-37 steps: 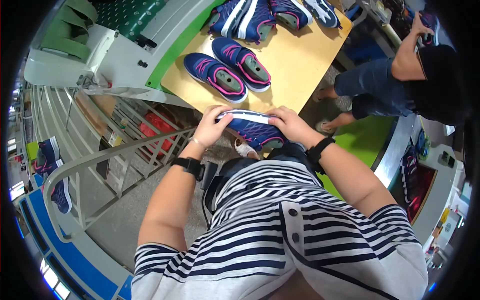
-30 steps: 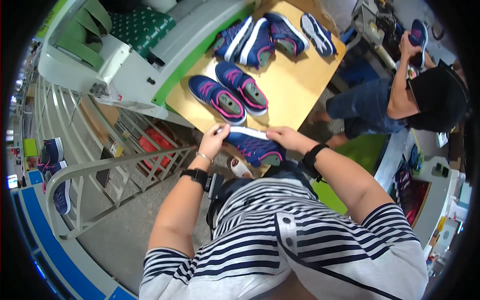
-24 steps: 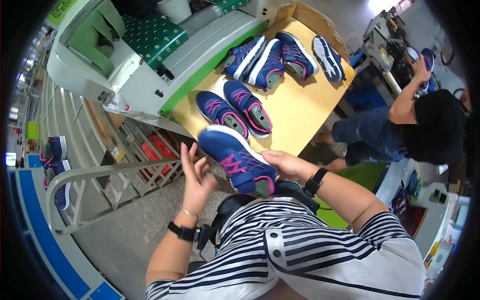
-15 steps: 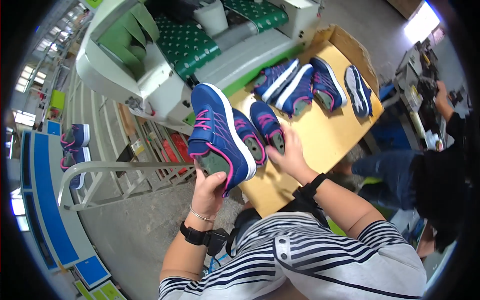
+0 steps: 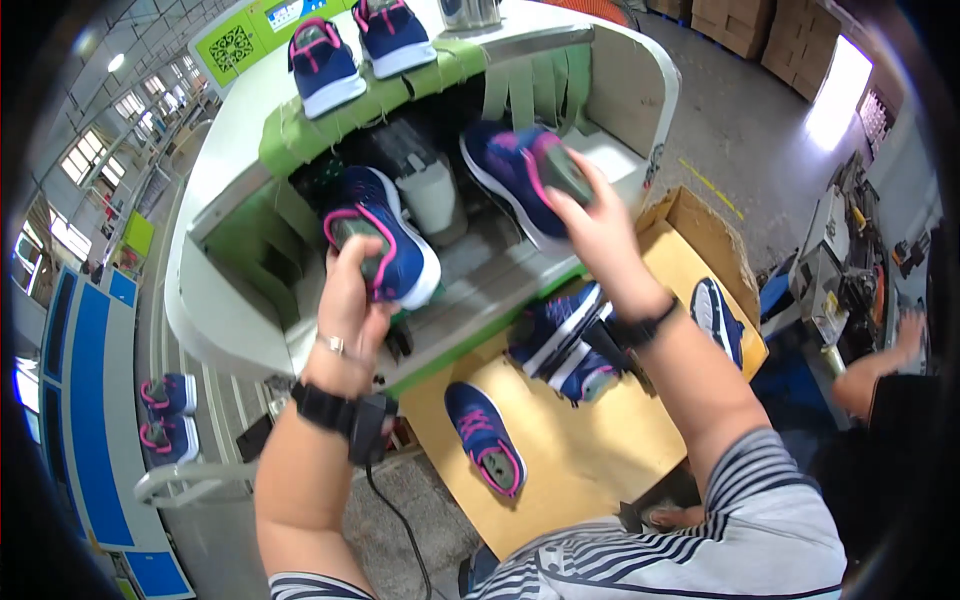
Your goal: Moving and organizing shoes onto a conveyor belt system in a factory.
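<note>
My left hand [image 5: 350,290] grips the heel of a navy sneaker [image 5: 405,255] with a pink collar and white sole, its thumb at the shoe's opening. My right hand [image 5: 605,225] holds a second navy sneaker [image 5: 505,175] by the heel, slightly blurred. Both shoes are at the opening of a white and green machine [image 5: 230,185], toes pointing inward. Below them, a single sneaker [image 5: 485,435] stands on the yellow tabletop [image 5: 590,455]. More sneakers [image 5: 560,340] lie behind my right forearm, partly hidden by it.
Two sneakers [image 5: 365,50] stand on top of the machine. One shoe [image 5: 715,320] lies on its side by a cardboard edge [image 5: 705,225] at the right. Farther left, two more shoes [image 5: 168,415] sit beside a metal rail [image 5: 200,480]. At far right, another person's arm [image 5: 880,365] reaches over a bench.
Both hands have moved up and forward to the machine opening. My right hand has lifted a sneaker off the tabletop. The view has shifted toward the machine, showing its top.
</note>
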